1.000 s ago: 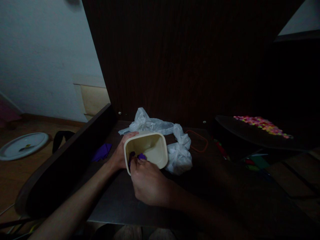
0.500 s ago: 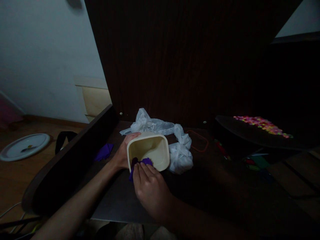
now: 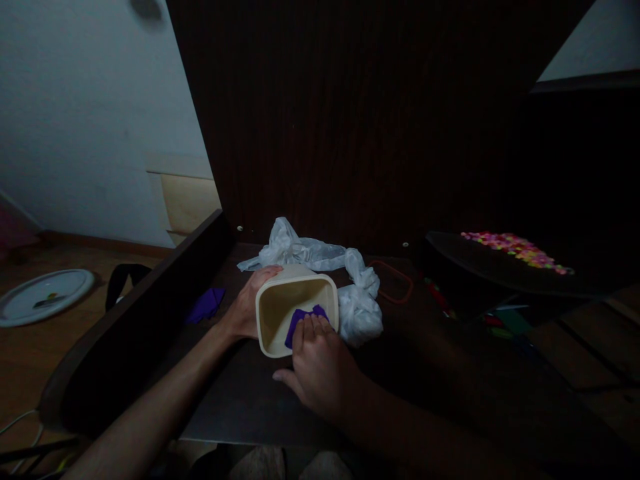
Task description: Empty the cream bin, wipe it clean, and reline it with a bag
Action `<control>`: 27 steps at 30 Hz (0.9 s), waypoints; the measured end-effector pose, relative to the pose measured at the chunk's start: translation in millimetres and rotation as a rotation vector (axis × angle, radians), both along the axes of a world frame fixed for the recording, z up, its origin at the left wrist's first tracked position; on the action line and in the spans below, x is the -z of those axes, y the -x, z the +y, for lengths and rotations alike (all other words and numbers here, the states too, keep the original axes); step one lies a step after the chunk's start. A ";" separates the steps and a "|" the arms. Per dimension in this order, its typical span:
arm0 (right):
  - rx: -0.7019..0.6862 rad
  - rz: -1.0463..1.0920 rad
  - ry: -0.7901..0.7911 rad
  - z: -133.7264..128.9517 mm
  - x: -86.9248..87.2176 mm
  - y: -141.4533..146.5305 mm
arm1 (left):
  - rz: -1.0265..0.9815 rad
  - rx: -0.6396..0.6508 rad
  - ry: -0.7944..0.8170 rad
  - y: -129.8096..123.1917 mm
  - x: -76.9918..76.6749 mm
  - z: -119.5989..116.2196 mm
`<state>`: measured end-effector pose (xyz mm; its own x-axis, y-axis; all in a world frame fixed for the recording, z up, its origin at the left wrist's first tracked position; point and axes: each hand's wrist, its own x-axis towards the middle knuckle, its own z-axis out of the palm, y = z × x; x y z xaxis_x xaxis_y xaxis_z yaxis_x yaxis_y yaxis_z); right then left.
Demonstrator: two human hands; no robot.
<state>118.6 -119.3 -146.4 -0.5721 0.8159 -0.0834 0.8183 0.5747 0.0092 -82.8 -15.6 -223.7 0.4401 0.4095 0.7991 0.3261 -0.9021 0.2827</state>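
Note:
A cream plastic container (image 3: pixel 273 308) lies tipped with its open mouth facing me. My left hand (image 3: pixel 246 308) grips it from the left side, the fingers partly hidden behind it. Inside the mouth, my right hand (image 3: pixel 320 363) presses a purple cloth (image 3: pixel 296 325) against the inner wall with its fingertips, the thumb sticking out to the left below the rim. Behind and to the right of the container are knotted white plastic bags (image 3: pixel 361 313).
A second purple cloth (image 3: pixel 206 305) lies left on the dark desk (image 3: pixel 250 407). An orange-red rectangular ring (image 3: pixel 411 287) is at the back. Colourful small pieces (image 3: pixel 517 250) cover a dark shelf at right. A raised side board (image 3: pixel 135 320) bounds the left; a white lid-like disc (image 3: pixel 75 283) sits beyond it.
My right hand has moved the purple cloth rightward, from the lower left rim to the lower middle and right of the container's inside. Its thumb now shows apart. My left hand keeps its hold.

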 end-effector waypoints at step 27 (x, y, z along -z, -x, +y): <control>-0.059 0.073 0.408 54.6 4.2 11.7 | 0.018 0.032 -0.019 -7.1 -10.4 -7.2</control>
<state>106.9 -64.7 -150.7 -0.6330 0.6903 -0.3504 0.7741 0.5647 -0.2861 -75.7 -22.8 -213.3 0.4672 0.3795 0.7986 0.3019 -0.9174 0.2594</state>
